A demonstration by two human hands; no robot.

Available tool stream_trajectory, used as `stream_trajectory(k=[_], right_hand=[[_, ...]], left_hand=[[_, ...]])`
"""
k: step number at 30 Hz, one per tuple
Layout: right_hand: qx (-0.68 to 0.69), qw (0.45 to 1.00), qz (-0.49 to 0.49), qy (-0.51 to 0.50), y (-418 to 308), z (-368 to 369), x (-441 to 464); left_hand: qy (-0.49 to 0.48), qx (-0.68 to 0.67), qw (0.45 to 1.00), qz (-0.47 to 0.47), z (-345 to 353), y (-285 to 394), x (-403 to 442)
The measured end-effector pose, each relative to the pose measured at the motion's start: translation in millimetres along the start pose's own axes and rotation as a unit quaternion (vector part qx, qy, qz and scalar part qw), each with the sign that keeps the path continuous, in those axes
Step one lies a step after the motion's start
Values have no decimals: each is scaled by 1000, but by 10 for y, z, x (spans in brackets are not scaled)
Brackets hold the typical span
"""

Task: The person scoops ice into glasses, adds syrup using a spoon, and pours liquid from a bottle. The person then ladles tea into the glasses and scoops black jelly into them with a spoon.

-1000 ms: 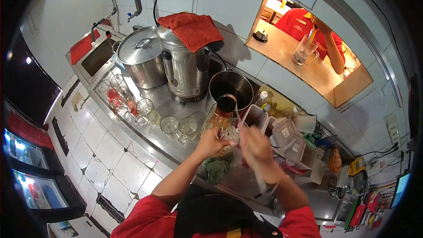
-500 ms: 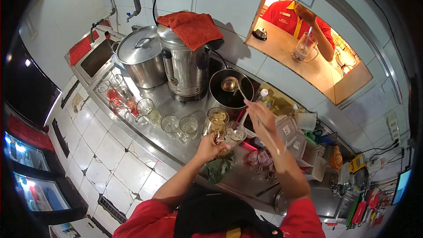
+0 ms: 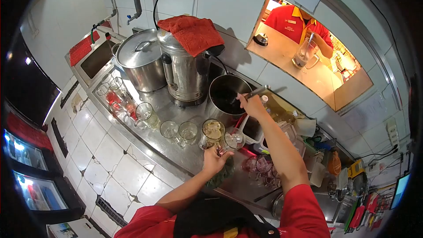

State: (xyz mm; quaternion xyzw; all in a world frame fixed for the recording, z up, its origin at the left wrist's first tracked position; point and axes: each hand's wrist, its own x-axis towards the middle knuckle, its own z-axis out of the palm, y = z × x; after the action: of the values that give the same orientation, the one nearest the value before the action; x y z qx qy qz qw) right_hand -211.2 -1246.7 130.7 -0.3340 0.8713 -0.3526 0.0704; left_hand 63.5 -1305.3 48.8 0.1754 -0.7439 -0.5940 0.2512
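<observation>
My right hand (image 3: 252, 105) is closed around the handle of a ladle (image 3: 259, 91). The ladle's bowl is down inside the deep steel pot (image 3: 215, 105), hidden in dark liquid. Below the pot, my left hand (image 3: 215, 161) is closed at the handle of a glass mug (image 3: 212, 131) with ice and a pale yellowish drink. Touching that hand on the right is a second glass mug (image 3: 234, 138) with ice in it; whether its handle is also gripped, I cannot tell. Two more glass mugs (image 3: 188, 132) stand just to the left.
Behind the mugs stand a steel urn (image 3: 185, 77) under a red cloth (image 3: 190, 31) and a lidded pot (image 3: 140, 59). More glasses line the counter's left edge. Plastic containers (image 3: 288, 134) and pink-tinted glasses (image 3: 261, 165) crowd the right. A person in red is behind the window hatch.
The ladle has gone from above the pot down into it, its handle now tilted up to the right. My left hand has stayed at the mugs. The person's raised hand has lowered to their mug.
</observation>
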Motion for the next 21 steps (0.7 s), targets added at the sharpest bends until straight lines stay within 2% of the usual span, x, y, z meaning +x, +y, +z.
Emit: stream_trajectory(k=[2, 4, 6, 9, 11, 13, 21], right_hand=[[34, 999, 35, -7, -48, -99, 51], [69, 991, 111, 7, -85, -195, 102], [100, 988, 116, 5, -59, -290, 174], [230, 959, 165, 6, -210, -496, 184], [225, 962, 157, 2, -285, -668, 220], [206, 967, 148, 7, -436, -843, 213], [185, 973, 136, 16, -831, -1362, 191]], left_hand=[[26, -13, 1000, 5, 72, 34, 25], [70, -44, 997, 6, 142, 12, 63], [86, -57, 995, 9, 184, 4, 96], [111, -38, 993, 14, 190, 107, 146], [119, -5, 993, 19, 216, 159, 194], [146, -49, 988, 26, 272, 184, 235], [168, -50, 985, -10, 331, 276, 365]])
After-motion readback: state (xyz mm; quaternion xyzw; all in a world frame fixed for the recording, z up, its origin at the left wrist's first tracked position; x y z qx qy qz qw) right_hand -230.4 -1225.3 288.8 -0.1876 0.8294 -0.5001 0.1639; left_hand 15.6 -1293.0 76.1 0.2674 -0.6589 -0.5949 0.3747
